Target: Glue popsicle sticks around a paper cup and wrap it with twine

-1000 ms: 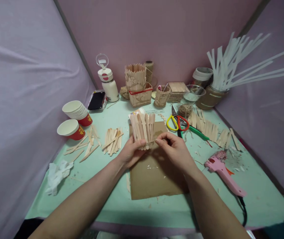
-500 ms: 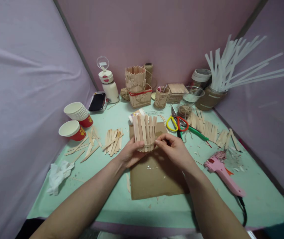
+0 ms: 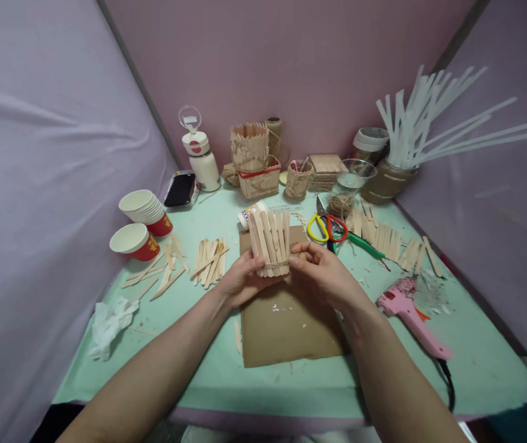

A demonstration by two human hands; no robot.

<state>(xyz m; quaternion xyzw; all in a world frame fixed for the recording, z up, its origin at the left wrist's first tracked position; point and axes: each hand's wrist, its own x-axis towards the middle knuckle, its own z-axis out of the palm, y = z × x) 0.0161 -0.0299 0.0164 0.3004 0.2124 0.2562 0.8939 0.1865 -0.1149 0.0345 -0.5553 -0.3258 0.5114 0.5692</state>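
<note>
A cup covered with upright wooden sticks (image 3: 270, 240) is held above a brown cardboard sheet (image 3: 291, 332). Twine circles the sticks near the lower end. My left hand (image 3: 245, 277) grips the cup from its left and underneath, with the thumb on the sticks. My right hand (image 3: 316, 267) is at the cup's right side, its thumb and forefinger pinched at the twine; the strand between them is hard to make out. Behind the cup lies a printed paper cup (image 3: 251, 215) on its side.
Loose sticks (image 3: 209, 263) and red paper cups (image 3: 146, 244) lie left. Scissors (image 3: 327, 227), twine ball (image 3: 341, 205), stick strips (image 3: 386, 240) and a pink glue gun (image 3: 414, 320) with cord are right. Stick-covered containers (image 3: 258, 178) and a white bottle (image 3: 203, 163) stand behind.
The stick-covered cup has tilted and risen slightly in my left hand. My right hand has shifted a little, its fingers now closer against the cup's lower right side.
</note>
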